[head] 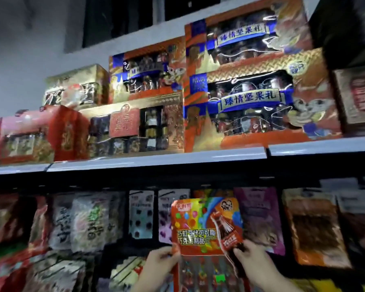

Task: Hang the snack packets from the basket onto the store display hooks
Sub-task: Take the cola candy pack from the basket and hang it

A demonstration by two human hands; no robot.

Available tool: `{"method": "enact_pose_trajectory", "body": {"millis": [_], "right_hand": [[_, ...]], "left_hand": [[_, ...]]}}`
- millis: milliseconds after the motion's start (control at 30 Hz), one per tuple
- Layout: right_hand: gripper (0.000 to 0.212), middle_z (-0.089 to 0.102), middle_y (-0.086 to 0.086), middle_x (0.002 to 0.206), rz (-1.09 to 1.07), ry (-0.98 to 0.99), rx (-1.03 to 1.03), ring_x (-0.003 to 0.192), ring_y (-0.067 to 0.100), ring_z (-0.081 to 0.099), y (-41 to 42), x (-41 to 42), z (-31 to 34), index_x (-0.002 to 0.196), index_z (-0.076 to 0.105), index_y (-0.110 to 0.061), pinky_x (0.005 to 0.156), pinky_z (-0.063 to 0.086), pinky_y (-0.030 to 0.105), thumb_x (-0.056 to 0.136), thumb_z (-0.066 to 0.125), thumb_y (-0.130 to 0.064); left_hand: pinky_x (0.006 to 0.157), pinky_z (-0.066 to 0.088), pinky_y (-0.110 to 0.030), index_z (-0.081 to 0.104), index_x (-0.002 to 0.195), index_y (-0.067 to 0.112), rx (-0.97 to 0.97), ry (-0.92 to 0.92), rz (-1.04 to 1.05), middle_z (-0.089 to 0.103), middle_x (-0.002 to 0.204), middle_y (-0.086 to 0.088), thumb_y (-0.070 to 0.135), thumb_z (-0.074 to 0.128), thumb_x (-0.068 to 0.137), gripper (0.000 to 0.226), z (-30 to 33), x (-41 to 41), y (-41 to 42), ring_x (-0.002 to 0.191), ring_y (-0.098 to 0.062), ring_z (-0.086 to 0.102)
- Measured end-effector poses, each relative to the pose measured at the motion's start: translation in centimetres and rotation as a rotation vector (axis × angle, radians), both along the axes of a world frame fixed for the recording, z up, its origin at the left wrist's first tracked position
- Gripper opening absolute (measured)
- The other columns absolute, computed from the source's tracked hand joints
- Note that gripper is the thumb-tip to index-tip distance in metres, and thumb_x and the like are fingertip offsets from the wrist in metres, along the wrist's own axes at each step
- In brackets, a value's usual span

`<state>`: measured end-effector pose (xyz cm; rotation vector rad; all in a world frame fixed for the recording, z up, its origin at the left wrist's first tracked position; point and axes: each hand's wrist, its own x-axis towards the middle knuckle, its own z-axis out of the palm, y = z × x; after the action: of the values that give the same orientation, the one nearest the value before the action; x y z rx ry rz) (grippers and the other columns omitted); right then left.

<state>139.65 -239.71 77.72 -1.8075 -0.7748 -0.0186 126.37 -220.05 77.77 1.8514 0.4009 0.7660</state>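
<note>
An orange snack packet [204,225] with coloured candies and a cola bottle printed on it is held up in front of the row of hanging packets, under the dark shelf rail. My left hand [159,264] pinches its lower left corner. My right hand [254,264] grips its lower right corner. The packet's top edge sits level with the tops of the neighbouring hung packets. The hook behind it is hidden, and I cannot tell whether the packet is on one. The basket is out of view.
Hung packets fill the row: white ones [86,220] at left, a purple one [259,218] and brown ones [316,228] at right. More packets [200,275] hang below. A grey shelf [156,160] above carries large red and gold gift boxes [255,98].
</note>
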Motion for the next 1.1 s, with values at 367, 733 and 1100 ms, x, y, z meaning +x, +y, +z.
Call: {"method": "enact_pose_trajectory", "body": {"millis": [367,733,1100], "right_hand": [[0.015,0.063,0.008,0.082,-0.256,0.041,-0.059,0.077,0.018,0.059,4.1,4.1,-0.5,0.088,0.058,-0.008,0.065,0.041,0.030,0.096,0.051,-0.018],[0.018,0.062,0.004,0.080,-0.355,0.034,-0.028,0.073,0.018,0.058,5.7,7.1,1.3,0.084,0.056,-0.013,0.061,0.043,0.031,0.098,0.047,-0.019],[0.017,0.063,0.001,0.089,-0.323,0.101,-0.045,0.076,0.012,0.057,6.8,8.7,0.6,0.104,0.059,-0.010,0.057,0.038,0.021,0.100,0.044,-0.018]], "left_hand": [[0.053,0.035,-0.020,0.061,0.070,0.000,0.066,0.030,-0.129,0.049,0.058,-0.005,0.019,0.061,0.092,0.030,-0.2,6.5,6.1,0.048,-0.011,0.040],[0.062,0.040,-0.024,0.068,0.066,0.010,0.004,-0.044,-0.141,0.069,0.067,0.000,0.021,0.062,0.091,0.028,1.1,10.6,6.6,0.064,-0.019,0.056],[0.068,0.049,-0.026,0.072,0.064,0.012,0.085,-0.011,-0.117,0.072,0.063,0.000,0.015,0.063,0.091,0.028,0.7,13.1,7.9,0.066,-0.016,0.063]]}}
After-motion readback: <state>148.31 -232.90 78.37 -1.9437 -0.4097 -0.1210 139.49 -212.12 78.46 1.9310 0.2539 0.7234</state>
